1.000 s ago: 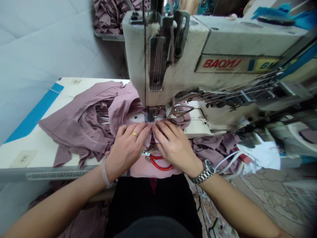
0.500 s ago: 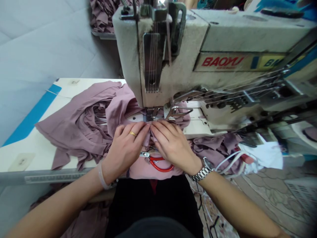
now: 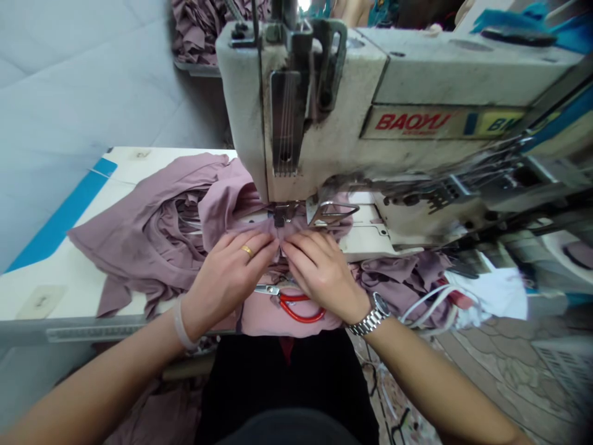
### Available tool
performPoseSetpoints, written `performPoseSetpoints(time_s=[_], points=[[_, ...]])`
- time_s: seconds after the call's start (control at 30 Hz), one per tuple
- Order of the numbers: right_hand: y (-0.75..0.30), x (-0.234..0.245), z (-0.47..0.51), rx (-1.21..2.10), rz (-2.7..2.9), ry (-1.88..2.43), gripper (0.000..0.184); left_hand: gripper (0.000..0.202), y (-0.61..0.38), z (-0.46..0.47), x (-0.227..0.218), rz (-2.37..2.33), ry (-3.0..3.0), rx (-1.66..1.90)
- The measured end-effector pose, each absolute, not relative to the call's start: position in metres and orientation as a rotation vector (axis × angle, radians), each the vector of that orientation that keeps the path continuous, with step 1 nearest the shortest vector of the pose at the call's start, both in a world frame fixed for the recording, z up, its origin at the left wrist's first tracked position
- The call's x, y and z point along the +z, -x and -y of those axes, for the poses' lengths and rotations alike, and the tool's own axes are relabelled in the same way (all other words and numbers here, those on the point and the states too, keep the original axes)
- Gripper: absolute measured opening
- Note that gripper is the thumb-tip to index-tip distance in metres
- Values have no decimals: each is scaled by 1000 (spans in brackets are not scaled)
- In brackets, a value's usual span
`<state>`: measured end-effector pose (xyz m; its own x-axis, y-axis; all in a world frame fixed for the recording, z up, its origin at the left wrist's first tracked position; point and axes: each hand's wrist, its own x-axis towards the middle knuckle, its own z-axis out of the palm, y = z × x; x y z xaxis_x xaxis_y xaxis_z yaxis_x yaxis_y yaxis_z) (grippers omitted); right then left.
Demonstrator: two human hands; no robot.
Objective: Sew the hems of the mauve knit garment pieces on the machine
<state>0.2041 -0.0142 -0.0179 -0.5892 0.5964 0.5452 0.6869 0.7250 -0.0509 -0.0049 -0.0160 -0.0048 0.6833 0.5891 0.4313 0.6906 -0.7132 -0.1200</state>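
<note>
Mauve stretchy fabric (image 3: 148,191) lies bunched on the bed of a white sewing machine (image 3: 319,148), with a fold reaching the presser foot (image 3: 281,215). My left hand (image 3: 238,262) pinches the fabric edge just in front of the foot, fingers together and pointing forward. Close beside it, my right hand (image 3: 319,266) grips the same edge, its fingertips almost meeting the left ones. The fingertips partly cover the cloth. Beneath my hands, red-handled scissors (image 3: 301,309) rest on a pink pad (image 3: 273,318) at the table's front edge.
A metal wire guard (image 3: 338,210) sticks out right of the presser foot. More mauve fabric (image 3: 403,278) is heaped right of the bed, beside white cloth and straps (image 3: 491,293). A bin of mauve pieces (image 3: 197,37) stands behind. Left is a tiled wall (image 3: 92,74).
Both hands have drawn slightly back from the presser foot, still gripping the fabric. More of the cloth now shows between my fingertips and the foot. The view has shifted slightly.
</note>
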Motion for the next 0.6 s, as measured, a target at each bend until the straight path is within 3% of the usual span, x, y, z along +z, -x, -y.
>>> performPoseSetpoints(time_s=[0.2, 0.6], points=[[-201, -14, 15, -113, 2326, 982, 21, 24, 6, 13, -3, 982, 2628, -574], [-202, -8, 0, -47, 2374, 1093, 30, 38, 0, 5, 0, 1084, 2619, -578]])
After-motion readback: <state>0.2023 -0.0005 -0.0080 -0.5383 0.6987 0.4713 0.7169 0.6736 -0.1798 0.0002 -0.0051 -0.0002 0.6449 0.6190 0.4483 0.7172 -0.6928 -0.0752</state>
